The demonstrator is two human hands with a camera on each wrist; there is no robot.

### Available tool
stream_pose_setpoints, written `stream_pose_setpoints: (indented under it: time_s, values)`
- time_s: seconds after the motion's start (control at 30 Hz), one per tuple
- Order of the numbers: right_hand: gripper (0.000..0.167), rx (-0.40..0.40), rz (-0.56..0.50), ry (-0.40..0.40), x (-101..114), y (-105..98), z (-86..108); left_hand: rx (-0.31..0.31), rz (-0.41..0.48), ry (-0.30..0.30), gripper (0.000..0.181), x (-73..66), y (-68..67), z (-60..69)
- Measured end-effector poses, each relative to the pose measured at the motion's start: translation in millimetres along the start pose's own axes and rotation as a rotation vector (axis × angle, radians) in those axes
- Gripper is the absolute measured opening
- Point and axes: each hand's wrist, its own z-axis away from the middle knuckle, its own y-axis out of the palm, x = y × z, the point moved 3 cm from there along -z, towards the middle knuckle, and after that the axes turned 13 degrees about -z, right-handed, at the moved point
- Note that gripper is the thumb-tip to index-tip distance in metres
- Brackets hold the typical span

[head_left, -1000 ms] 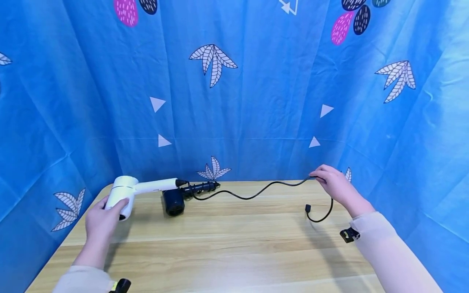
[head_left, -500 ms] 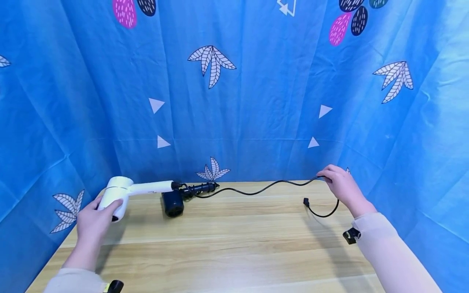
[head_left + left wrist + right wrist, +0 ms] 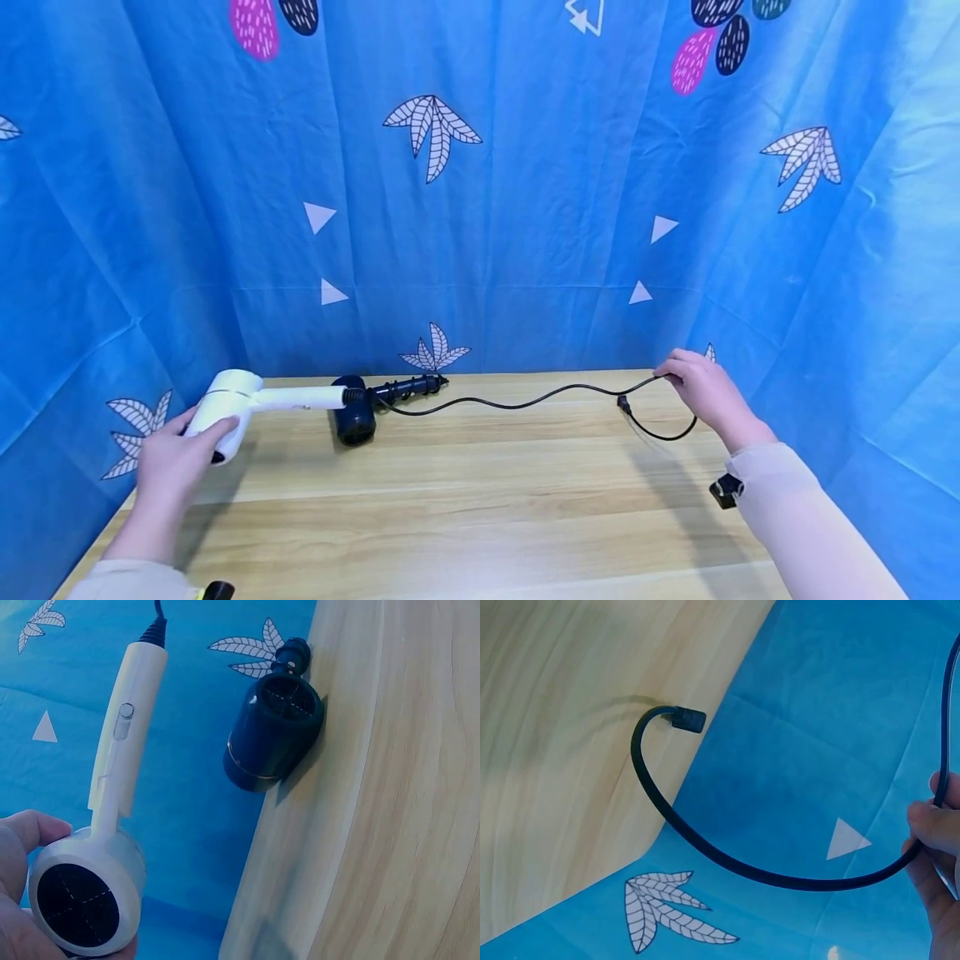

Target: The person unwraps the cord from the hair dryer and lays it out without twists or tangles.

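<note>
A white hair dryer (image 3: 225, 408) is gripped round its barrel by my left hand (image 3: 171, 454), at the left of the table, its handle pointing right. In the left wrist view the dryer's dark round grille (image 3: 78, 909) and the slide switch on its handle (image 3: 125, 724) show. From the handle's end a black cord (image 3: 517, 406) runs in loose waves to my right hand (image 3: 701, 387), which pinches it between thumb and fingers. Beyond that pinch the cord curves back, with its black plug (image 3: 689, 720) at the free end.
A dark hair dryer (image 3: 354, 423), its cord wound round the handle, lies at the table's back edge behind the white handle. The wooden table (image 3: 480, 508) meets a blue patterned curtain (image 3: 487, 208) at the back and sides.
My left hand has carried the white hair dryer left and slightly toward me. My right hand has shifted slightly right with the cord, then lower; the plug end has swung left and up.
</note>
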Motion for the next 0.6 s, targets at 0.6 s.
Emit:
stream_pose_setpoints:
  time_s: [0.6]
  values:
    - [0.024, 0.059, 0.005, 0.009, -1, 15, 25.9, 0.027, -0.203, 0.094, 0.093, 14.5, -15.6, -1.8]
